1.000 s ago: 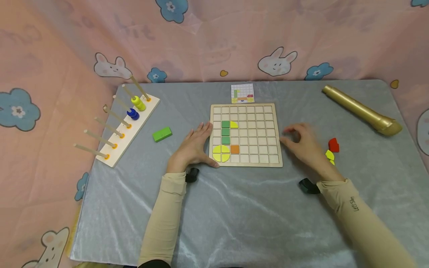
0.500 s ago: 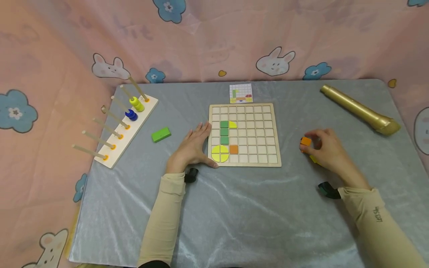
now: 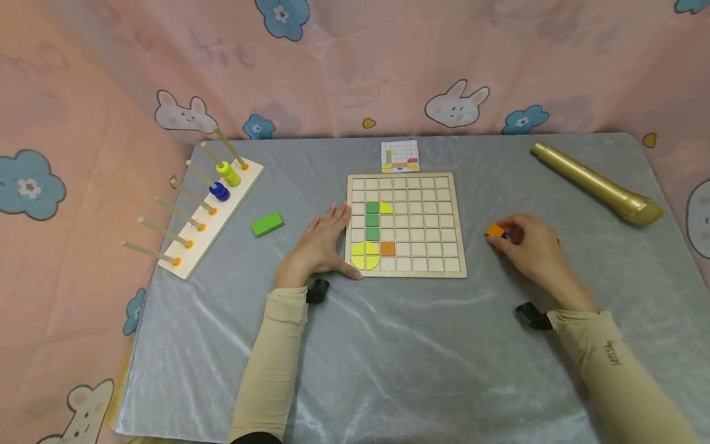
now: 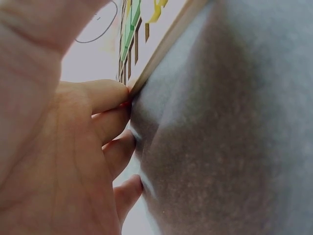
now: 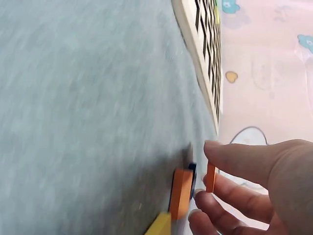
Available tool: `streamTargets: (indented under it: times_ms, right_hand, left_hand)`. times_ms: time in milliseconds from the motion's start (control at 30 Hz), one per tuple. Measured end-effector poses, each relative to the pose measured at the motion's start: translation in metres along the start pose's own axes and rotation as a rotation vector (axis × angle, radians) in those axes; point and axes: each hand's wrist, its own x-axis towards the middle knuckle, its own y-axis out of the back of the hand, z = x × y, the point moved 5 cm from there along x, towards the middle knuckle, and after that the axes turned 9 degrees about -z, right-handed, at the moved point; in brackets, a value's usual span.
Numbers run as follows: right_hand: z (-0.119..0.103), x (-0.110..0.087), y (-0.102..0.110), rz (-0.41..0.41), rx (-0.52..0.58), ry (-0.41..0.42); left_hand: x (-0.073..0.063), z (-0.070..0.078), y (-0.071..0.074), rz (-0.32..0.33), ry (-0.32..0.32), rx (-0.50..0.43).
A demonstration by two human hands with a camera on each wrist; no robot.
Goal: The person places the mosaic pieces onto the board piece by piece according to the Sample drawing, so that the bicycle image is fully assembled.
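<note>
My right hand pinches an orange square tile between thumb and fingers, to the right of the wooden grid board. In the right wrist view, another orange piece, a dark blue piece and a yellow piece lie on the cloth by the fingertips. My left hand rests against the board's left side, fingers extended and thumb at the near corner. On the board sit green squares, one orange square, a yellow quarter-round and a yellow circle of quarter pieces.
Behind the board lies a small printed pattern card. To the left are a green block and a pegged stand with blue and yellow rings. A gold tube-like object lies at the back right. Grey cloth covers the table.
My right hand has gone from the board's right edge to the loose pieces, then slightly left, and now pinches an orange tile. The left hand stays at the board.
</note>
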Motion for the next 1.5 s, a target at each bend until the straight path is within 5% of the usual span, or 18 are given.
streamTargets:
  times_ms: [433,933,1500]
  right_hand:
    - [-0.053,0.011,-0.021,0.038,0.048,0.17]
    - [-0.108,0.018,-0.079,-0.132,0.074,0.271]
    - [-0.112,0.019,-0.083,-0.142,0.064,0.287]
  left_hand:
    - [0.001,0.001,-0.001,0.004,-0.003,0.003]
    - [0.001,-0.002,-0.002,0.008,0.001,-0.001]
    - [0.002,-0.001,-0.001,0.007,-0.009,0.006]
